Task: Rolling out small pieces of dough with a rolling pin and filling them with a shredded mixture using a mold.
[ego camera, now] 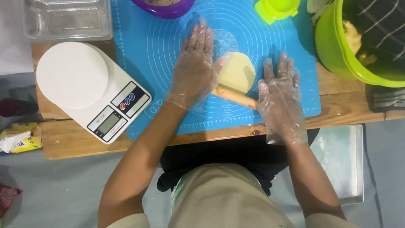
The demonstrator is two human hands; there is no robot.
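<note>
A flattened oval of pale yellow dough [238, 71] lies on a blue silicone baking mat [160, 46]. A thin wooden rolling pin [236, 98] rests across the dough's near edge. My left hand [195, 67], in a clear plastic glove, lies flat with fingers spread over the pin's left end. My right hand [280, 95], gloved the same way, presses flat on the pin's right end. Both palms sit on top of the pin rather than curling around it.
A white digital kitchen scale [90, 88] stands at the left on the low wooden table [76, 145]. A green bucket [333, 46] with dough and a striped cloth is at right. A purple bowl [162, 8], a green cup [276, 9] and a metal tray [344, 162] lie around.
</note>
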